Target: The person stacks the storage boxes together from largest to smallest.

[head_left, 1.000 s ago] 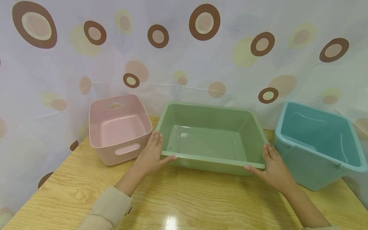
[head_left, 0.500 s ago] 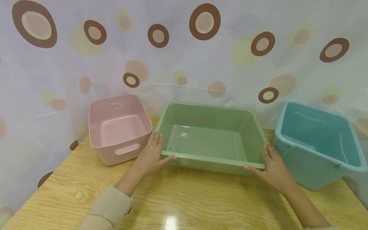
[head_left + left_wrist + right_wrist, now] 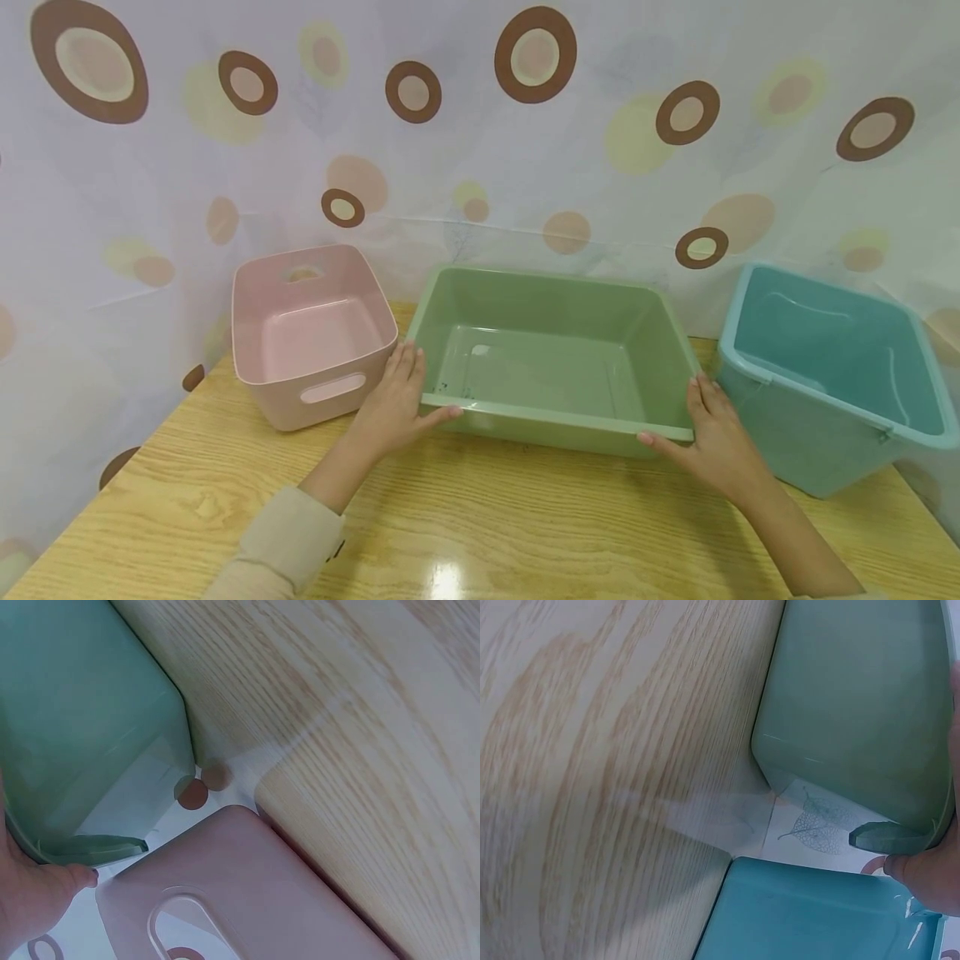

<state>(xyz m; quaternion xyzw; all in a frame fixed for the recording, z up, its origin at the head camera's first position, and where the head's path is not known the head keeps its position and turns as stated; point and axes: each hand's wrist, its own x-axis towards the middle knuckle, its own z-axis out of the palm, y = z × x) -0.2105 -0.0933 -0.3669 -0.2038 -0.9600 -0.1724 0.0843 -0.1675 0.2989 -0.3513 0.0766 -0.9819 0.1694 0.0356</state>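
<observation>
A rectangular green plastic basin stands in the middle of the wooden table, its inside bare apart from small dark marks near the front left. My left hand holds its front left corner, thumb along the front rim and fingers at the side rim. At the front right corner my right hand grips the basin in the same way. Seen low in the left wrist view, a fingertip lies at the rim of the green basin. The right wrist view shows a finger at the opposite rim.
Close by on the left is a pink basket with handle slots. A taller blue bin stands on the right, near my right hand. Behind them hangs a patterned cloth with brown circles. The wooden table extends in front.
</observation>
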